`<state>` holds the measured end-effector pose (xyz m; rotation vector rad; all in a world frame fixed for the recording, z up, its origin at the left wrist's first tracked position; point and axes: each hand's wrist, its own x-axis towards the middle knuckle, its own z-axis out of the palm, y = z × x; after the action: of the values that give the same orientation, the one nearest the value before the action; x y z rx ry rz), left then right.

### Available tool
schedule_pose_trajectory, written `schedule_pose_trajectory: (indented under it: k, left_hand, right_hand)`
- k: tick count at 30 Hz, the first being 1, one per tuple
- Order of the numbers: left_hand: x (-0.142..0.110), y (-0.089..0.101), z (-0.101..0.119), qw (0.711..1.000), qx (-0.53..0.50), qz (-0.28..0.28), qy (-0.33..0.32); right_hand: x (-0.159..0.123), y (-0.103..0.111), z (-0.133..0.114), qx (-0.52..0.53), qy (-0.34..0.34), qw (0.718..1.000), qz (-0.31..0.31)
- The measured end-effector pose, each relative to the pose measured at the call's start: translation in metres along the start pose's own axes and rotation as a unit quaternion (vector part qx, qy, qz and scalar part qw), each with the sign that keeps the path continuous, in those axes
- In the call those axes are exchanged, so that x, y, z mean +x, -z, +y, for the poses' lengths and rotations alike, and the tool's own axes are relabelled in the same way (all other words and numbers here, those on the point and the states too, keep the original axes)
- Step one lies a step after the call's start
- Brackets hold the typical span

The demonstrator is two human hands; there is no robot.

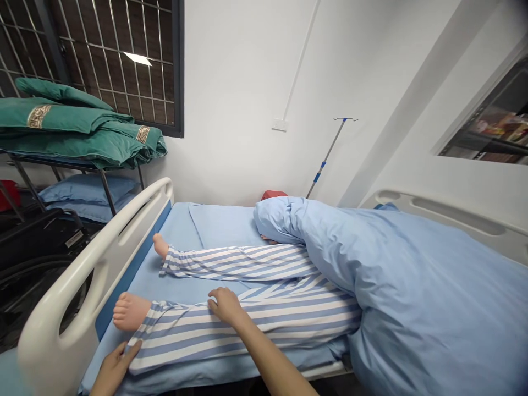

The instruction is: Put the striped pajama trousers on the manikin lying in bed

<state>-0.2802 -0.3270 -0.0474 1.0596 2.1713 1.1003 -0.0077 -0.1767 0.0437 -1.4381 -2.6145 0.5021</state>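
A life-size manikin lies on the bed in blue-and-white striped trousers (pixel 193 335), both legs stretched toward the footboard. Its near foot (pixel 131 312) and far foot (pixel 161 246) stick out bare from the cuffs. My left hand (pixel 113 367) pinches the near trouser cuff, thumb and fingers at the hem just below the near foot. Farther up the same leg, around the shin or knee, my right hand (pixel 226 306) rests with its fingers bent over the upper edge, gripping the striped cloth. A blue quilt (pixel 396 269) is folded back over the manikin's upper body, hiding it.
The white footboard (pixel 53 308) rises at the left, and a headboard (pixel 454 214) stands at the right. Beyond the bed are an IV pole (pixel 330 151) and a red object (pixel 274 194). A wheelchair (pixel 37 247) and a rack with green bedding (pixel 82 132) stand left.
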Motion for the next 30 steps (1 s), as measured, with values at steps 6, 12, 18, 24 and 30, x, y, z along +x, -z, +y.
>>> schedule_pose_trajectory:
  k: [6,12,18,24,30]
  left_hand:
    - [-0.007,-0.021,0.002,0.996,0.009,-0.084,-0.023]
    - [-0.002,-0.020,0.000,0.996,-0.008,-0.087,0.004]
    - [-0.002,-0.016,0.002,0.985,-0.112,-0.118,0.060]
    - [-0.001,-0.012,0.001,0.981,-0.132,-0.133,0.052]
    - [0.001,-0.011,0.002,0.986,-0.120,-0.083,0.080]
  right_hand:
    - [0.036,-0.027,-0.006,0.000,-0.030,0.999,-0.044]
    - [0.033,-0.044,-0.009,-0.032,-0.023,0.999,-0.022]
    - [0.024,-0.036,-0.012,-0.023,0.024,0.996,0.081]
    - [0.001,-0.029,-0.009,-0.037,0.073,0.992,0.099]
    - [-0.008,-0.037,-0.006,-0.066,0.070,0.991,0.088]
